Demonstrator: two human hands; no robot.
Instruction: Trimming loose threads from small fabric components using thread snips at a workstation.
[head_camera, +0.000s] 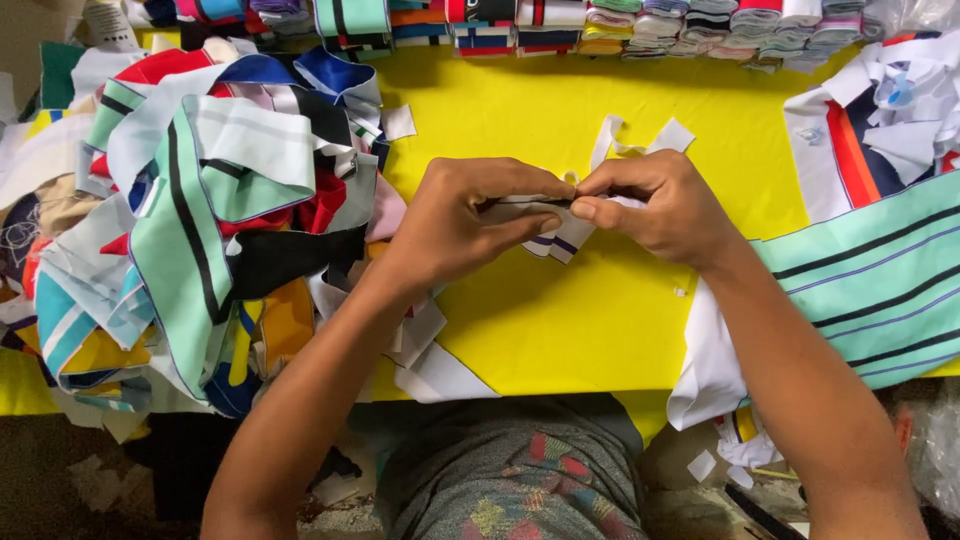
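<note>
Left hand (462, 222) and right hand (650, 205) both pinch one white strip (560, 235), fingers closed on it, above yellow table (560, 320). Collar pile (200, 220) at left.

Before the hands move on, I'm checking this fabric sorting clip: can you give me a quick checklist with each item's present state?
1. Left hand pinches the striped fabric strip: ok.
2. Right hand has a grip on the same strip: ok.
3. Strip held over a bare part of the yellow table: ok.
4. Loose fabric pile apart from the hands: ok.
5. Strip's folded edges aligned: cannot tell, fingers cover them.
</note>
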